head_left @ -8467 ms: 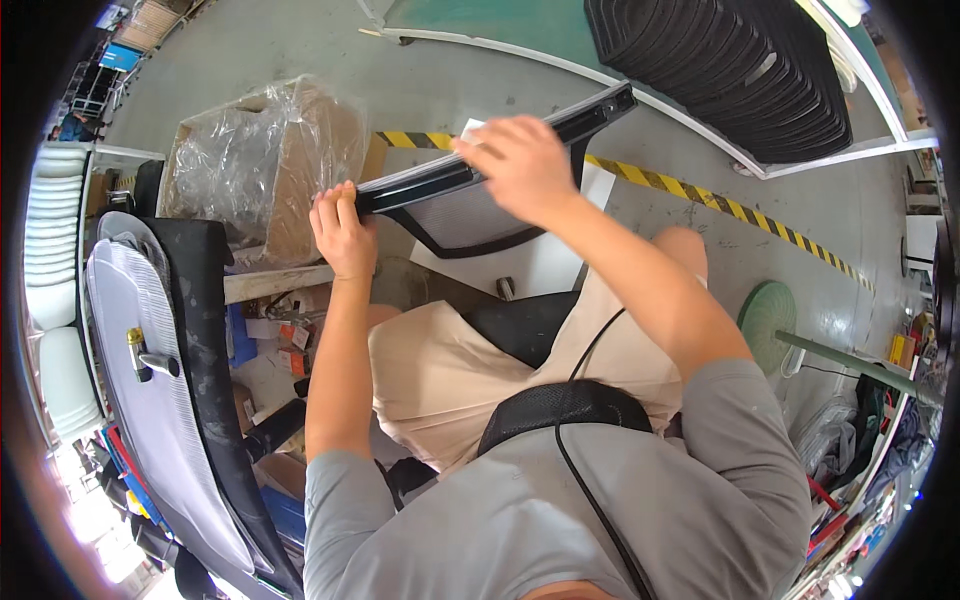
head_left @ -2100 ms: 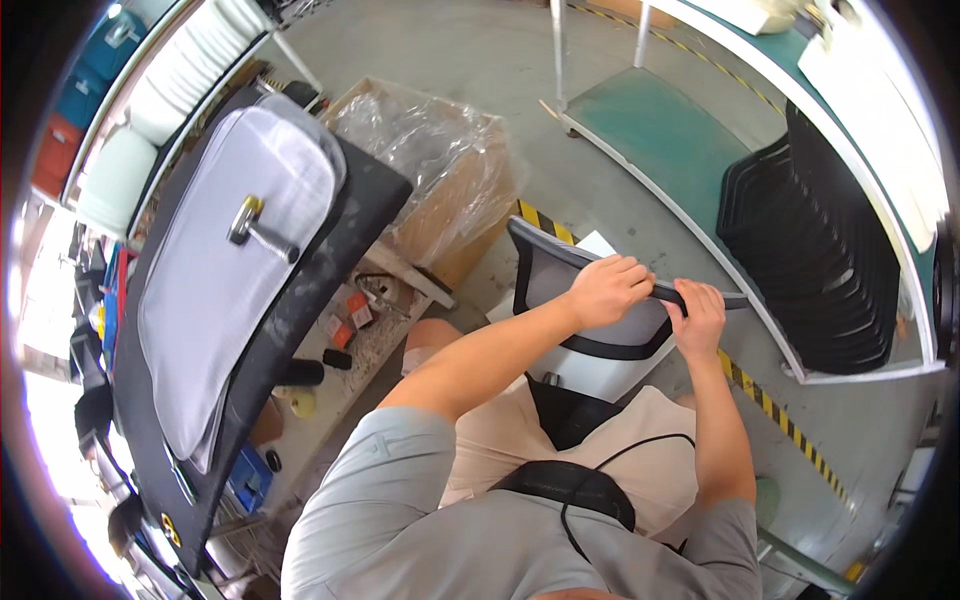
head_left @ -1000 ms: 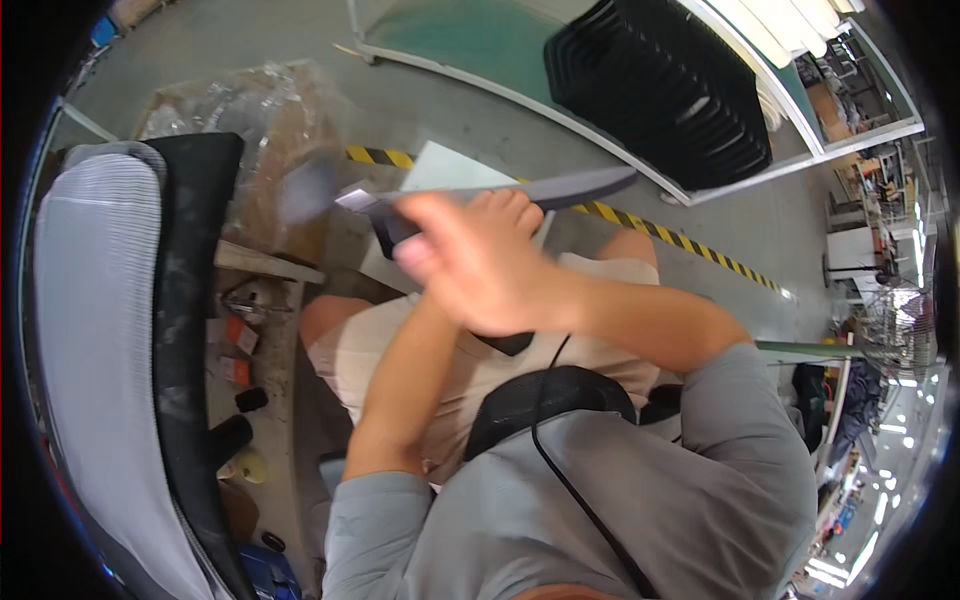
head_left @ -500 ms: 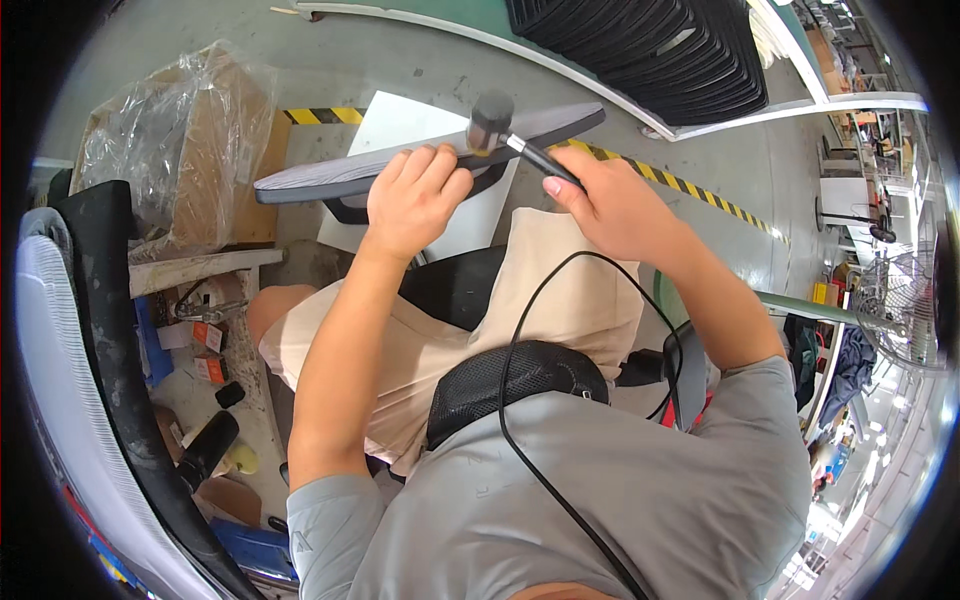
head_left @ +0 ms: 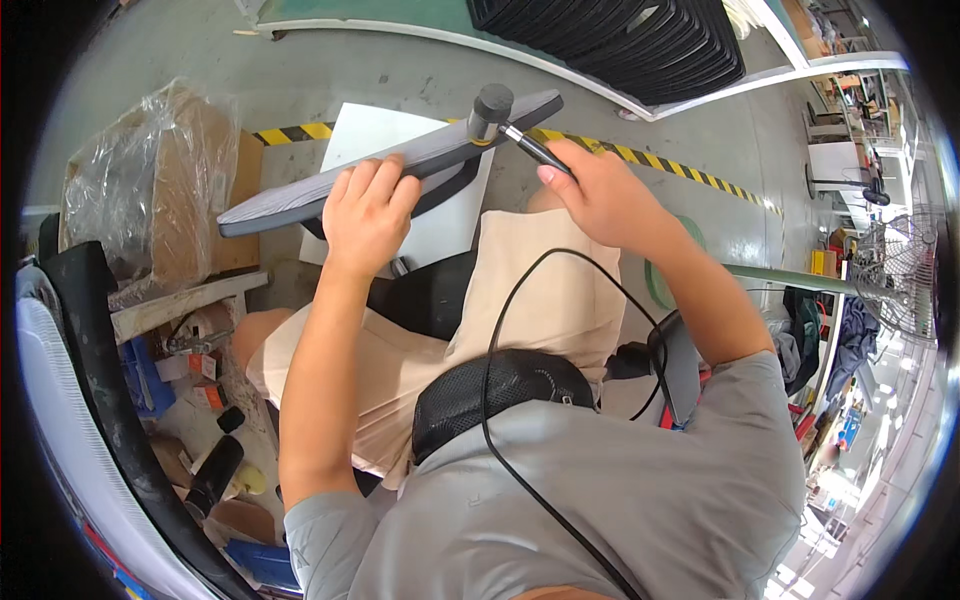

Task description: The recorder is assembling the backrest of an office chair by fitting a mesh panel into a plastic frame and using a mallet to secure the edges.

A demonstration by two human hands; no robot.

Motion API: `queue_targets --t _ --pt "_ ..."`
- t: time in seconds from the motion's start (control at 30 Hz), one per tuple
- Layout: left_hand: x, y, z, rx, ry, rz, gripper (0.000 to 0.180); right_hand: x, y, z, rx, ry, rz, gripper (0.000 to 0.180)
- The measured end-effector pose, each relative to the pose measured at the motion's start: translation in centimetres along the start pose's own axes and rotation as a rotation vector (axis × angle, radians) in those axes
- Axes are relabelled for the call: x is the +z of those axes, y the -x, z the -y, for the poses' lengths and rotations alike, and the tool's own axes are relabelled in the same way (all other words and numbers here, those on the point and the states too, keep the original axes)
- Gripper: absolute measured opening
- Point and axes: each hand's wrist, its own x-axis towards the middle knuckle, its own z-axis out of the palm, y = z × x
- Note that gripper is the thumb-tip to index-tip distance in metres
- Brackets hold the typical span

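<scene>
A long grey fabric panel with a dark rim point(head_left: 300, 198) lies tilted in front of my knees, its right end farther away. My left hand point(head_left: 368, 215) is closed over the panel's near edge, fingers curled on the rim. In my right hand point(head_left: 608, 198) is a rubber mallet point(head_left: 490, 112) with a dark head, gripped by its handle. The mallet head is at the panel's edge toward its right end; whether it touches cannot be told. Below the panel shows a black curved bar point(head_left: 445, 200), and under that a white board point(head_left: 360, 125).
To the left stand a cardboard box with clear plastic point(head_left: 190, 190) and a cluttered bench point(head_left: 190, 300). A rack point(head_left: 640, 108) holding many black frames is at the far side. Striped tape point(head_left: 690, 172) crosses the floor. A black cable point(head_left: 500, 300) loops over my lap.
The panel has become more tilted, with its left end lower in view. My left hand has shifted left and down with it. The mallet head, blurred before, now looks sharp.
</scene>
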Motion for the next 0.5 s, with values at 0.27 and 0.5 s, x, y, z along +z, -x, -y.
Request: queue_targets --t 0.27,0.5 --pt "-0.3 -0.5 0.3 -0.024 0.021 0.037 0.024 -1.9 -0.2 -1.0 0.138 -0.031 -0.021 0.022" --pt "-0.6 -0.9 0.1 -0.048 -0.001 0.058 0.021 -0.8 0.5 -4.2 0.097 -0.005 -0.129 0.024"
